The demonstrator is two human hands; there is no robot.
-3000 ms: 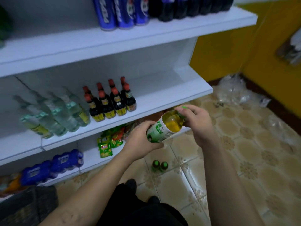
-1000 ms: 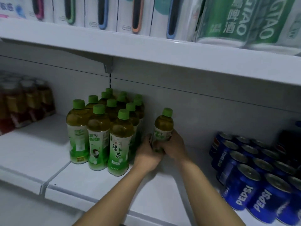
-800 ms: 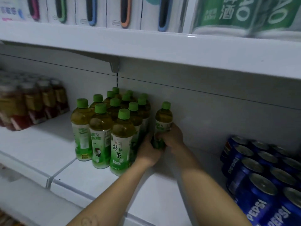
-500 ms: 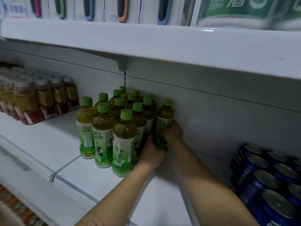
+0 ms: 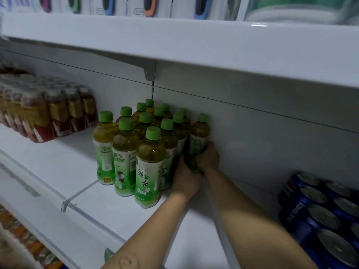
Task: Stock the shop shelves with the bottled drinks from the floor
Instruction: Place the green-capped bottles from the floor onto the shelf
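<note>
A green tea bottle [image 5: 200, 134] with a green cap stands upright near the shelf's back wall, at the right edge of a cluster of several matching green tea bottles [image 5: 149, 164]. My right hand [image 5: 209, 158] grips its lower body from the right. My left hand [image 5: 184, 179] holds the bottle's base from the left, wedged between it and the cluster. The bottle's bottom is hidden by my hands. All of it sits on the white shelf [image 5: 64, 166].
Packs of red drink bottles [image 5: 48, 113] fill the shelf's left end. Blue Pepsi cans [image 5: 322, 214] are stacked at the right. A white upper shelf [image 5: 194, 41] hangs low overhead, carrying boxed goods. A clear divider strip [image 5: 79, 193] runs across the shelf.
The bottle came up from the floor area to this shelf. Over the last second both hands slid it left and back, tight against the cluster of green tea bottles.
</note>
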